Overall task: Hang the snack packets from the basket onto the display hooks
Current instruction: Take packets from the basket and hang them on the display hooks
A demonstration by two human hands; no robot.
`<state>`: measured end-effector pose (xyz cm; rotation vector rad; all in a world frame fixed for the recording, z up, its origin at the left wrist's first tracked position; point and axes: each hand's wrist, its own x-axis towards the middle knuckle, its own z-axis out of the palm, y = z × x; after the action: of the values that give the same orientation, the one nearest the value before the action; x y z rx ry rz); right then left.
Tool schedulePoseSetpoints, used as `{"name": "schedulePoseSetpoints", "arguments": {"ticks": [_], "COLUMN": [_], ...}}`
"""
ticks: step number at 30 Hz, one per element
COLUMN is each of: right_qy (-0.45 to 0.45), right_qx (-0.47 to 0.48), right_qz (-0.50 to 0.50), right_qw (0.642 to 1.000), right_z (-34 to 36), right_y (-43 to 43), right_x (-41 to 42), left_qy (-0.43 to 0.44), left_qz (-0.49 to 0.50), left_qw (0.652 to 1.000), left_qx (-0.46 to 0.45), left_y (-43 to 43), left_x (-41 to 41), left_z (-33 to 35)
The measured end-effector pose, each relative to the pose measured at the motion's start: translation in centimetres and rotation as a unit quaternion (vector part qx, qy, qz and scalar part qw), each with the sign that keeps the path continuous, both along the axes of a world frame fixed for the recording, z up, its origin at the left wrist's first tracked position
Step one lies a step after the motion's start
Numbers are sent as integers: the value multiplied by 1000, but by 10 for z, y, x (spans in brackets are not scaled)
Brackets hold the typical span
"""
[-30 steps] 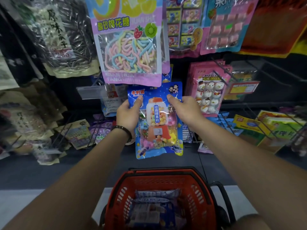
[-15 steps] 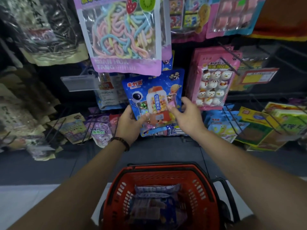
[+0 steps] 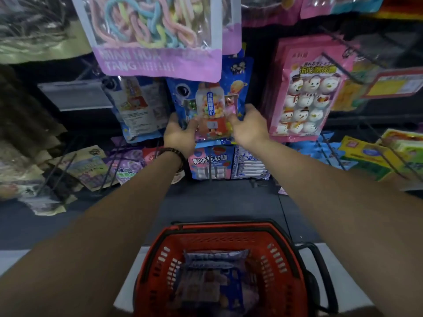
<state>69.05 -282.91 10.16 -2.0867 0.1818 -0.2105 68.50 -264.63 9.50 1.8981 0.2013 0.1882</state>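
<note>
Here, left hand [image 3: 180, 134] and right hand [image 3: 250, 129] pinch one blue packet [image 3: 211, 102]. One purple packet [image 3: 160, 62] overlaps its top; one basket [image 3: 229, 228] lies near.

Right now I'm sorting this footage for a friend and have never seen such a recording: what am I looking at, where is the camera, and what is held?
There is no machine: a person works with bare hands. The one camera sits on their head, looking forward and down, so both forearms reach in from the bottom edge. The left hand and the right hand each pinch a lower edge of a blue gumball-machine packet, held against a rack of hanging sweets, below a purple rope-candy bag and left of a pink snowman packet. Whether it sits on a hook cannot be seen. Below stands a red basket with more packets in it.
</note>
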Motion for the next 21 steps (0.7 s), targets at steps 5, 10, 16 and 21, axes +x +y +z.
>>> {"name": "schedulePoseSetpoints", "arguments": {"ticks": [5,10,16,21], "right_qy": [17,37,17,151], "right_qx": [-27,-50,-64,-5], "right_qz": [14,32,45,28], "right_qw": [999,998,997,988], "right_z": [4,-7,-61,-145], "right_y": [-5,-10,-16,-12], "right_x": [-7,-55,-156,-240], "left_qy": [20,26,-73,-15], "left_qz": [26,30,-138,-263], "left_qw": [999,999,969,920], "left_qx": [-15,21,192,289], "left_y": [-3,12,31,55], "left_x": [-8,-44,-173,-254], "left_z": [-8,-12,-54,-126]}}
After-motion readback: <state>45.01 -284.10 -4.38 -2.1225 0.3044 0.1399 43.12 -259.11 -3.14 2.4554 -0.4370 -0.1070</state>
